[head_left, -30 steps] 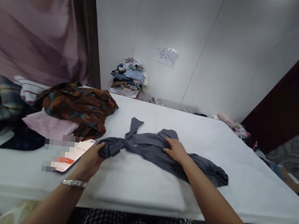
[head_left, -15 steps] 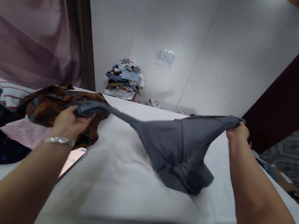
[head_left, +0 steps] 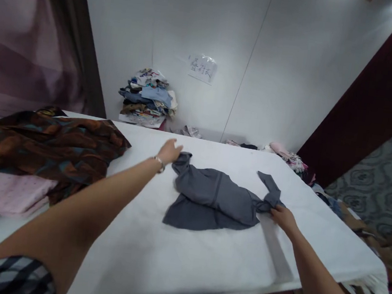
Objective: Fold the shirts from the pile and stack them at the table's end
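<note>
A crumpled grey shirt (head_left: 208, 189) lies on the white-covered table (head_left: 153, 265), with narrow sleeve-like parts reaching out to both sides. My left hand (head_left: 169, 152), a silvery bracelet at its wrist, is beside the bunched left end of the cloth. Its fingers look parted, with the fingertips next to the fabric. At the opposite end, the fingers of my right hand (head_left: 283, 218) are closed on the right sleeve, whose tip folds upward past them on the table.
On the left lie a brown patterned garment (head_left: 56, 146) and pink folded cloth (head_left: 5, 188). A tall clothes stack (head_left: 148, 98) stands by the back wall under a paper sign (head_left: 202, 68). More clothes (head_left: 289, 159) lie along the right far edge.
The grey shirt was stretched up between both hands; now it rests on the table. My left hand has moved right and away from the brown garment, and my right hand is lower. The view has shifted.
</note>
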{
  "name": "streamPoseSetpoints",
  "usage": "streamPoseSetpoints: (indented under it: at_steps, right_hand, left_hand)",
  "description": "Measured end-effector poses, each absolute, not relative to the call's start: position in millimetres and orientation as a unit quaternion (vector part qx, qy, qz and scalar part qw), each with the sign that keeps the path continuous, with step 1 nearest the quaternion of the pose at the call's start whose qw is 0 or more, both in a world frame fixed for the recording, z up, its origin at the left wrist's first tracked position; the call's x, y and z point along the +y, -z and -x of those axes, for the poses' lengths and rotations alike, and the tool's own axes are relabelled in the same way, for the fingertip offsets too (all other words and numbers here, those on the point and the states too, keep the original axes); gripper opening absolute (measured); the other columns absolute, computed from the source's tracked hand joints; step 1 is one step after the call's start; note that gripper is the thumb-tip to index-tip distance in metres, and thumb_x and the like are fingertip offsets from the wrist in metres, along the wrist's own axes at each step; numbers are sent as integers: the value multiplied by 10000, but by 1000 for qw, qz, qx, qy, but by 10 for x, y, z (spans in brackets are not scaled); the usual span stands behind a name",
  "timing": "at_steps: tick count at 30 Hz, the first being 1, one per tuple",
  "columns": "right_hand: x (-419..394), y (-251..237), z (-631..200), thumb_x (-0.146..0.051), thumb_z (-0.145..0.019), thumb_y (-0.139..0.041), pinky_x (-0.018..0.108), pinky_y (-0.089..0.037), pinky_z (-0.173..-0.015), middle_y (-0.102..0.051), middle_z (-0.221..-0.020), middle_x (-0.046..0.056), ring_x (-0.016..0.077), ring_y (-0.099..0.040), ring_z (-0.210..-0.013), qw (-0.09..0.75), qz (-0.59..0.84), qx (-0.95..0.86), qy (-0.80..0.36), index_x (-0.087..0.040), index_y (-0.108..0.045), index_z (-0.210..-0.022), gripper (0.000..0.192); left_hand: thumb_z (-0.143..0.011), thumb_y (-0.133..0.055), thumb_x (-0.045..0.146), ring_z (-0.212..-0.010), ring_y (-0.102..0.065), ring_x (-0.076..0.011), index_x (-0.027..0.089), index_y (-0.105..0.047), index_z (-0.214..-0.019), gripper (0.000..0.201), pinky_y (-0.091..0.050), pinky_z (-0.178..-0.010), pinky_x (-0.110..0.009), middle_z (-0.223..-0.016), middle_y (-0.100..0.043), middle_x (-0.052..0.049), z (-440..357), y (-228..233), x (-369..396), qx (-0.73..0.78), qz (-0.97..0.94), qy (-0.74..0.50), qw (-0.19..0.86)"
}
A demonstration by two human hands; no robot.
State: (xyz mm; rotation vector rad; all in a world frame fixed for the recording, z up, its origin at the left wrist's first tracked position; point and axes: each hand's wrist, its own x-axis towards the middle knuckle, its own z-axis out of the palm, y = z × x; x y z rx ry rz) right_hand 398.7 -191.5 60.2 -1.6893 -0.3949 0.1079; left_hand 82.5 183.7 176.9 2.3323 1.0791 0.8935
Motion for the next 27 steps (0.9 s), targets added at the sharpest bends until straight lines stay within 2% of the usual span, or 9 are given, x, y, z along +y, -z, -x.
streamPoseSetpoints:
  at_steps: [5, 9, 11, 13, 17, 20, 23, 25, 27]
  right_hand:
    - [-1479, -968, -3930, -298, -668, -704, 339, -505, -795, -717, -779, 13, 221, -654, -804, 476, 825, -301, 34, -261, -729, -795, 134]
    - [-665, -1126, -3726, -370, -763, -633, 369, -462, -927, -736, -972, 57, 246, -648, -961, 428, 810, -390, -95, -221, -734, -847, 198]
    - [-289, -1088, -3619, -364, -777, -627, 378, -445, -958, -727, -1024, 76, 252, -633, -1023, 399, 811, -397, -160, -188, -730, -851, 216]
    - [-5, -1005, -3514, -358, -757, -663, 390, -455, -933, -731, -968, 88, 255, -643, -977, 376, 812, -402, -193, -162, -720, -810, 211]
    - [242, -923, -3362, -308, -700, -719, 347, -478, -775, -656, -616, 40, 203, -623, -711, 335, 813, -425, -213, -143, -641, -580, 219]
    - [140, -1102, -3447, -326, -758, -637, 291, -442, -711, -574, -541, 3, 161, -561, -662, 345, 823, -425, -152, -160, -578, -545, 276]
    - [-178, -1411, -3714, -409, -787, -569, 272, -414, -631, -565, -564, -3, 163, -526, -652, 403, 831, -379, -55, -180, -575, -616, 286]
    - [-445, -1564, -3880, -457, -750, -595, 265, -397, -555, -584, -575, 0, 160, -520, -609, 470, 817, -334, -12, -180, -610, -664, 291]
    - [-691, -1603, -3956, -464, -700, -646, 260, -410, -518, -633, -625, 14, 161, -551, -596, 507, 799, -321, -38, -172, -665, -759, 299]
  left_hand:
    - [-873, -544, 406, -1079, -583, -253, 170, -614, -1130, 356, -465, -949, -382, -1155, -622, -112, -563, -972, 898, 264, -916, -189, 237]
    - [-748, -654, 497, -1143, -534, -333, 290, -596, -1175, 478, -436, -940, -502, -1230, -584, -116, -250, -655, 344, 212, -946, -101, 223]
    - [-753, -646, 462, -1138, -527, -354, 335, -628, -1102, 372, -420, -920, -542, -1213, -586, -119, -212, -591, 256, 198, -955, -67, 212]
    - [-830, -539, 369, -1090, -547, -340, 334, -650, -992, 199, -423, -874, -544, -1129, -607, -123, -243, -555, 257, 178, -963, -60, 193]
    - [-865, -370, 162, -984, -599, -278, 302, -628, -879, 295, -444, -804, -470, -982, -640, -105, -353, -584, 367, 161, -974, -67, 145]
    - [-869, -345, 136, -890, -633, -253, 260, -618, -888, 301, -458, -799, -428, -898, -665, -101, -312, -836, 564, 201, -967, -80, 132]
    - [-865, -356, 166, -876, -636, -282, 195, -624, -862, 270, -465, -814, -439, -863, -678, -121, -53, -1299, 933, 290, -943, -144, 80]
    - [-816, -386, 141, -935, -631, -281, 173, -632, -921, 270, -476, -839, -409, -928, -689, -121, 210, -1586, 1248, 362, -905, -221, 39]
    - [-781, -392, 116, -1007, -626, -269, 172, -627, -1038, 353, -476, -892, -388, -1022, -694, -104, 478, -1731, 1559, 419, -862, -286, 31]
